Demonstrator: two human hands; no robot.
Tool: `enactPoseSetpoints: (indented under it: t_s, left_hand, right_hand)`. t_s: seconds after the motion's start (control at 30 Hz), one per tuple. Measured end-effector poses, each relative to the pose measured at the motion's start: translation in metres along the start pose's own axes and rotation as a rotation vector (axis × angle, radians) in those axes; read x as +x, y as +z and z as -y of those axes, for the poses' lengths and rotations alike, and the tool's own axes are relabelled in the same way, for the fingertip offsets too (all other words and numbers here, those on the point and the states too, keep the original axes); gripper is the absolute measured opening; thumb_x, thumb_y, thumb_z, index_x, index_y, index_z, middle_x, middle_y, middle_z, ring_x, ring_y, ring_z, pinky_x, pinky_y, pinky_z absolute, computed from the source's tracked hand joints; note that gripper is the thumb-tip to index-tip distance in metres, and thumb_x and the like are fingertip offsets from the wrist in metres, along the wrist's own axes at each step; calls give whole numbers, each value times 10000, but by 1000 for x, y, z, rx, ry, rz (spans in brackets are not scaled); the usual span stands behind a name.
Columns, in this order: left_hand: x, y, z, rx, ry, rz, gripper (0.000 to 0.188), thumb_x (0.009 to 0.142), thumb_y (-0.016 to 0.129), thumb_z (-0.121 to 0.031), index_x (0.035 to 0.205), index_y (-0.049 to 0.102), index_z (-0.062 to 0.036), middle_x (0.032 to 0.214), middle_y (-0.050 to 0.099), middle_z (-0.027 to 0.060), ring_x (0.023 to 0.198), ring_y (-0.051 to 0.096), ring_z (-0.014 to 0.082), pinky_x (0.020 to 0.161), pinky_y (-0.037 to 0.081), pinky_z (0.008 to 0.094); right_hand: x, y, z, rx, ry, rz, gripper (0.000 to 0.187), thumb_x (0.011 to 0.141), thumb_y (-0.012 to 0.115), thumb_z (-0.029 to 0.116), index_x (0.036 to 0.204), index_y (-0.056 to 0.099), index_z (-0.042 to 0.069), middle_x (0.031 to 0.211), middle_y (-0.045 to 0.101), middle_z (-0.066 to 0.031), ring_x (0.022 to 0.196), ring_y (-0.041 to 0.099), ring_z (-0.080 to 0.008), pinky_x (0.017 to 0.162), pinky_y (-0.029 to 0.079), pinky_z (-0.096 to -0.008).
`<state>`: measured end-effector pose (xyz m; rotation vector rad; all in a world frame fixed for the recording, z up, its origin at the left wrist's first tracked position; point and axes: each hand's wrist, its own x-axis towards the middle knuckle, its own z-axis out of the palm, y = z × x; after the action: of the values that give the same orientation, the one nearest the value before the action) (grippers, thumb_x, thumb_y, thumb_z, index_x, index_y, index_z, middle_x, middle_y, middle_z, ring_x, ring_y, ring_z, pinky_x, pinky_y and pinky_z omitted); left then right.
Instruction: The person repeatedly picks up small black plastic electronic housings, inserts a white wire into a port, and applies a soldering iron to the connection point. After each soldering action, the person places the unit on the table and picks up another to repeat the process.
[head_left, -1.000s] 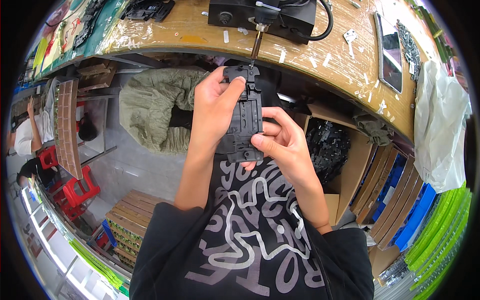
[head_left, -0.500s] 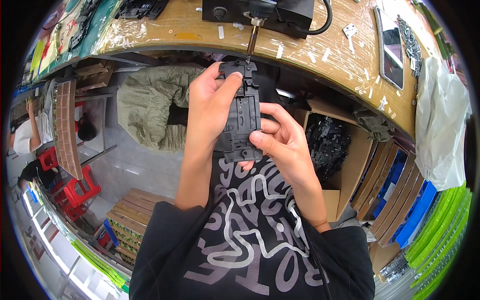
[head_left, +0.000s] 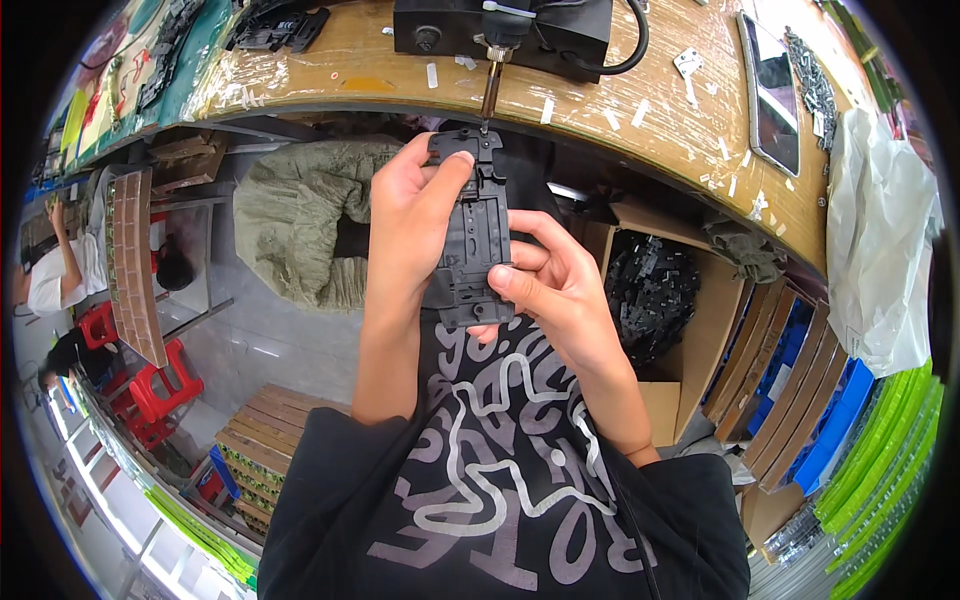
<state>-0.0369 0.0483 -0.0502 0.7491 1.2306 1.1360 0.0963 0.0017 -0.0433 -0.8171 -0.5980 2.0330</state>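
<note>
A long black moulded plastic part [head_left: 475, 235] is held upright between my two hands, in front of my chest. My left hand [head_left: 415, 205] grips its upper left side, thumb pressed on the face near the top. Lower down on the right edge, my right hand [head_left: 550, 275] pinches the part between thumb and fingers, some of them hidden behind it. The thin shaft of an electric screwdriver [head_left: 493, 85] points down from the bench, its tip at the top right corner of the part. Whether a screw sits under that tip is too small to tell.
The film-covered wooden workbench [head_left: 340, 75] runs across the top, with a black box [head_left: 430, 30] and a phone [head_left: 770, 95] on it. At right stand a cardboard box [head_left: 690, 370] of black parts and a white plastic bag [head_left: 880, 240]. Red stools [head_left: 165, 380] and a co-worker are at left.
The black plastic part and both my hands have shifted slightly left in the picture. The bench and screwdriver appear a little higher and further left. My grip looks the same.
</note>
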Motion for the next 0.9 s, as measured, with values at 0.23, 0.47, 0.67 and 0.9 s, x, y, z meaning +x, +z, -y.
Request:
enactPoseSetpoints:
  t_s: [0.23,0.47,0.67,0.9]
  left_hand:
    - [1,-1,2,-8,17,-4,118,802,504,-78,885,530,2,597,541,12,468,464,24,406,346,172]
    - [2,-1,1,13,17,0,123,805,506,-83,889,522,6,622,565,31,483,486,35,418,364,177]
    - [5,-2,3,22,33,-20,137,807,505,-86,898,521,16,639,577,41,498,496,39,433,378,183]
    - [6,-1,1,29,32,-8,134,806,504,-84,895,521,16,639,580,41,499,494,37,431,375,184]
  right_hand:
    - [0,1,1,6,5,-2,354,796,512,17,1114,372,-53,874,576,-171,615,602,-211,489,513,-281]
    - [2,-2,-1,-13,5,-8,360,793,512,13,1116,368,-51,881,578,-169,615,606,-217,487,519,-281]
    - [6,-4,-1,-17,21,13,365,793,512,13,1121,364,-47,889,580,-162,617,608,-211,502,530,-286]
    - [4,-3,4,17,23,3,319,797,519,11,1084,391,-47,860,579,-143,640,602,-188,544,539,-280]
